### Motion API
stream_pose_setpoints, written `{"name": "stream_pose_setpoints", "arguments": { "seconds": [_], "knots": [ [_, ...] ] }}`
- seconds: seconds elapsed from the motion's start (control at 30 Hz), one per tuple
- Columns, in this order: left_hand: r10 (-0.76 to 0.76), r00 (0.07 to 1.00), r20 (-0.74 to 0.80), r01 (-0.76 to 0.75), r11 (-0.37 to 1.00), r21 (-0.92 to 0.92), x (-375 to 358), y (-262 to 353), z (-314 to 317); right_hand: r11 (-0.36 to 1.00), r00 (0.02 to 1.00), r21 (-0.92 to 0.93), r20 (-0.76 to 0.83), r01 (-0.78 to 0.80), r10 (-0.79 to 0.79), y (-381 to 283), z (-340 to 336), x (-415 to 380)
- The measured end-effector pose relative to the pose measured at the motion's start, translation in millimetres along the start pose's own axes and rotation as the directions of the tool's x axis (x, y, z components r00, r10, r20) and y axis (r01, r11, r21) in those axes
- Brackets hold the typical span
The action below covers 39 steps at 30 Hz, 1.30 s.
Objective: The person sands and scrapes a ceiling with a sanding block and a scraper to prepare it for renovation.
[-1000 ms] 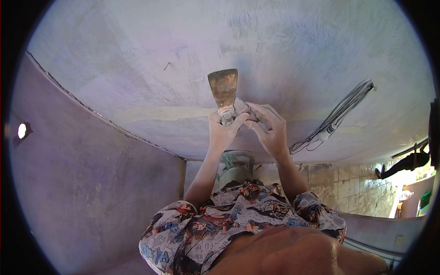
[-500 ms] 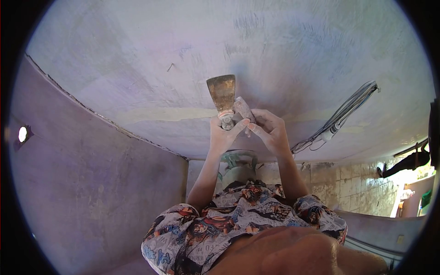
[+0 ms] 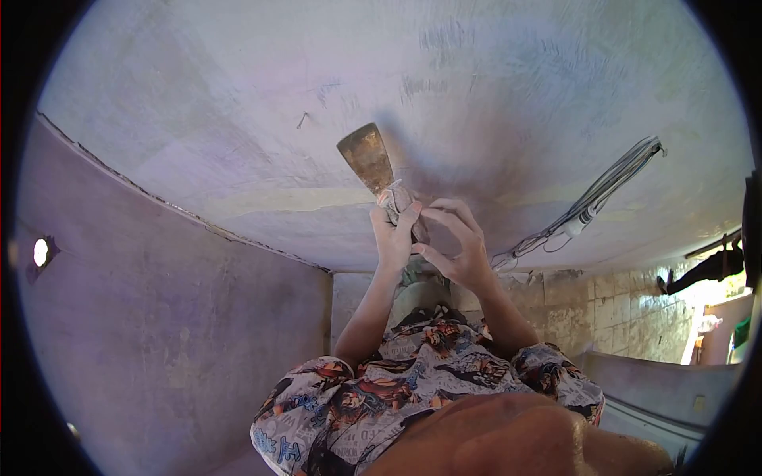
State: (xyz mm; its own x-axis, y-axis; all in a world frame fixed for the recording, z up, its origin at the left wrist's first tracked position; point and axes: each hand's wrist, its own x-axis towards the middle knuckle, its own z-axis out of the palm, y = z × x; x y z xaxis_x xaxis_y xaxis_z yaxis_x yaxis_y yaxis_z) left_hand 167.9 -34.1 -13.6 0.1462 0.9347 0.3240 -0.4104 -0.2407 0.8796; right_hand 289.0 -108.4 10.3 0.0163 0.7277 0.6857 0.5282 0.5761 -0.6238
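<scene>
My left hand point(image 3: 392, 240) is closed around the handle of a putty knife point(image 3: 367, 157), its worn, stained blade tilted up to the left. Against that handle, in the same grip, lies a dusty grey piece point(image 3: 402, 200) that looks rolled or folded. Beside it on the right is my right hand point(image 3: 463, 247), thumb and fingers apart in a curve, the fingertips close to the grey piece and my left thumb. Whitish dust coats both hands. Behind them spreads a pale plastered surface point(image 3: 262, 159) with scrape marks.
A bundle of wires point(image 3: 607, 186) with a white fitting point(image 3: 581, 222) hangs at the right. A lit lamp point(image 3: 40, 252) is on the purplish wall point(image 3: 175, 317) at left. Below my hands is a greenish plastic item point(image 3: 421, 289). Another person point(image 3: 706, 274) is at far right.
The putty knife has tilted left. The grey piece has moved from between my hands against the knife handle in my left hand, and my right fingers have spread apart.
</scene>
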Motion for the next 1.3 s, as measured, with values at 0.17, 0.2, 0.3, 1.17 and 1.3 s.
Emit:
{"name": "stream_pose_setpoints", "arguments": {
  "seconds": [0.17, 0.2, 0.3, 1.17, 1.3],
  "knots": [
    [-0.033, 0.989, 0.145, 0.065, 0.972, -0.224, -6.0, 0.6, -2.3, 0.687, 0.893, 0.571, 0.251, -0.449, 0.374, 18.4, 23.4, -22.6],
    [0.027, 0.986, 0.162, 0.003, 0.984, -0.18, -7.4, -2.9, -2.7, 0.579, 0.843, 0.613, 0.375, -0.538, 0.385, 20.4, 25.3, -24.1],
    [0.078, 0.978, 0.193, -0.058, 0.993, -0.104, -8.1, -8.9, -5.8, 0.473, 0.832, 0.691, 0.384, -0.547, 0.401, 21.8, 29.6, -29.5],
    [-0.248, 0.826, 0.506, 0.348, 0.931, -0.112, -13.0, 1.3, 0.5, 0.491, 0.79, 0.623, 0.425, -0.609, 0.441, 35.9, -5.5, -35.9],
    [-0.221, 0.935, 0.279, 0.269, 0.952, -0.147, -22.1, -18.0, 3.9, 0.711, 0.867, 0.566, 0.012, -0.417, 0.499, 28.4, 20.4, -35.5]
  ]
}}
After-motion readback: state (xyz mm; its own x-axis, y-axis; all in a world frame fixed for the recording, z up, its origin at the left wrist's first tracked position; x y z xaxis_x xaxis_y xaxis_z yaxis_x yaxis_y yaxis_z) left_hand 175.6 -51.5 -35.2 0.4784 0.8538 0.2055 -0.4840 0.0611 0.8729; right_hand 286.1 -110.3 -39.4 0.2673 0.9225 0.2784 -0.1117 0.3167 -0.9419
